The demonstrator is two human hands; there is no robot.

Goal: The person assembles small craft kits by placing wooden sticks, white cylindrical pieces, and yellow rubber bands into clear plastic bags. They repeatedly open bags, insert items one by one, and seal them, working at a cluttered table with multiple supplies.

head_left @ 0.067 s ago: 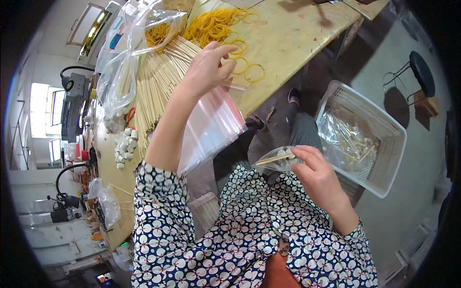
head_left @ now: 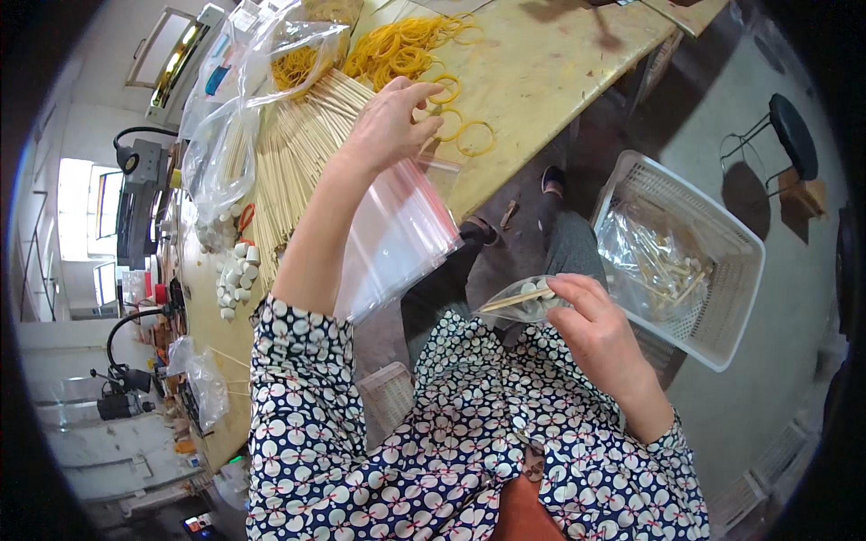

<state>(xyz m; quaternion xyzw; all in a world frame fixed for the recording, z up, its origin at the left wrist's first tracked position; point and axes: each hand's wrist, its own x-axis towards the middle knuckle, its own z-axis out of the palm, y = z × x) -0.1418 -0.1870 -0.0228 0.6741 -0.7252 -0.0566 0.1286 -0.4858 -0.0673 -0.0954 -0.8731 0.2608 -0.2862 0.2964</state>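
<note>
My left hand (head_left: 390,128) is over the table beside several loose yellow rubber bands (head_left: 475,138). Its index finger stretches toward one band, with the thumb held apart from it; nothing shows in its grasp. My right hand (head_left: 597,335), in front of my lap, pinches the edge of a small clear plastic bag (head_left: 516,313). Inside that bag are thin wooden sticks (head_left: 514,299) and white round pieces. Below my left wrist, a stack of clear zip bags (head_left: 397,236) with a red strip hangs over the table edge.
Many wooden sticks (head_left: 287,162) lie fanned on the table, next to a heap of yellow rubber bands (head_left: 397,50). White cylindrical pieces (head_left: 236,281) are piled at the left. On my right, a white plastic basket (head_left: 729,334) holds filled bags. A black stool (head_left: 794,137) stands farther right.
</note>
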